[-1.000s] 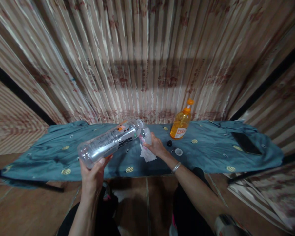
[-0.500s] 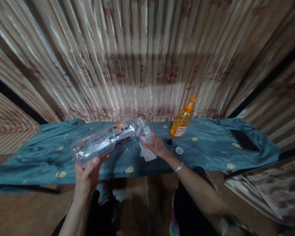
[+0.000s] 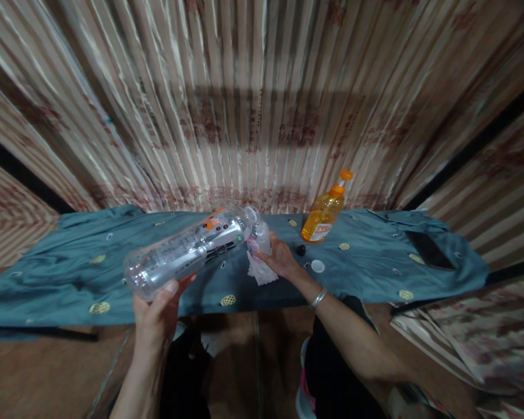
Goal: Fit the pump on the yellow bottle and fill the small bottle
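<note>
Left-hand grip [image 3: 157, 305] on tilted bottle [image 3: 187, 250]

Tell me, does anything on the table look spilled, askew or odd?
No spill shows. Two caps, a black one and a white one, lie loose on the cloth. The left hand tilts a big clear bottle, mouth against a small bottle that the right hand holds.
</note>
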Tool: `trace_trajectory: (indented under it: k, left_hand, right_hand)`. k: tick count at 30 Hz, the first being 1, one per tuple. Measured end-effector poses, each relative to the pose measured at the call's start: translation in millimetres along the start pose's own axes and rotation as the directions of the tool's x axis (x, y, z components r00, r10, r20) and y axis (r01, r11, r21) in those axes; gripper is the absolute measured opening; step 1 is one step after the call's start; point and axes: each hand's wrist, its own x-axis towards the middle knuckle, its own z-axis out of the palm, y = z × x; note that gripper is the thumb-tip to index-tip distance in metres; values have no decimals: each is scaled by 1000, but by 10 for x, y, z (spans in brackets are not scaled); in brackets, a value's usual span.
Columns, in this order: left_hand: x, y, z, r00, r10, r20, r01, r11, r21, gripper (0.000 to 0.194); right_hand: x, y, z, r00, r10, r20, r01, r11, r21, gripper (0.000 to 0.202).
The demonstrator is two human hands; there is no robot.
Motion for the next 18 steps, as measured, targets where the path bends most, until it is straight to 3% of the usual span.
trace_trajectory:
  k: [9, 18]
  left_hand:
    - [-34, 5, 26, 1000, 0, -22, -1, 999, -33, 58]
    - [-60, 24, 59, 999, 41, -26, -42, 998, -55, 53]
  right_hand:
    - [-2, -9, 1, 1000, 1, 8, -1, 1000, 1, 49]
    - [-19, -33, -9, 1000, 7, 18, -7, 1000, -6, 46]
